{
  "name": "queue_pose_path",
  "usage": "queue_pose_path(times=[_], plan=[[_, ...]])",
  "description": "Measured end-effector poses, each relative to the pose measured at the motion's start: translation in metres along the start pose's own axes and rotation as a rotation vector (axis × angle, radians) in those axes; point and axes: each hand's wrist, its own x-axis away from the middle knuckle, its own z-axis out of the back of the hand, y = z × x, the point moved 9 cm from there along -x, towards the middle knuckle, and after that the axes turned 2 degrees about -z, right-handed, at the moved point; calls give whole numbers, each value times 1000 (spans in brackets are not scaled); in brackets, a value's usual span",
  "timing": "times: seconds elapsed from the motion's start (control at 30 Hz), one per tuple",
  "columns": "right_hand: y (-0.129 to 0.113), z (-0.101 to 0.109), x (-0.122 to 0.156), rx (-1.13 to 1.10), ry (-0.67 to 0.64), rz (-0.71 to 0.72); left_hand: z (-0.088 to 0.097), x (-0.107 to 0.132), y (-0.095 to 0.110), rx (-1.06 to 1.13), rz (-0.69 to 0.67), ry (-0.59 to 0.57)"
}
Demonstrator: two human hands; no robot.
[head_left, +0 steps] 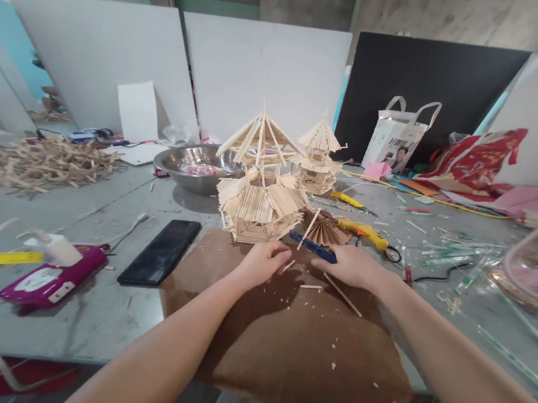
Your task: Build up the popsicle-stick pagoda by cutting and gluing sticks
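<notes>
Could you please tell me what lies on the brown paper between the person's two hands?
In the head view, a short wooden stick lies on the brown paper between the left hand and the right hand.

This is looking like a craft workshop: a stick pavilion model (pixel 260 190) is standing on a cluttered grey worktable (pixel 98 311), loose sticks (pixel 49 160) are lying heaped far left of it, yellow-handled tools (pixel 362 231) are lying just right, and foam boards (pixel 261 74) are leaning behind.
</notes>
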Motion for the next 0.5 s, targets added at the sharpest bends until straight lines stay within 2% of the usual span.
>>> queue_pose_path(times=[0.1,0.23,0.5], plan=[[9,-8,-2,-30,-149,-37,10,0,8,-189,-87,76],[19,-20,-2,-49,-316,-134,5,1,15,-339,-157,40],[12,-21,-7,16,-370,-128,-2,1,15,-386,-190,25]])
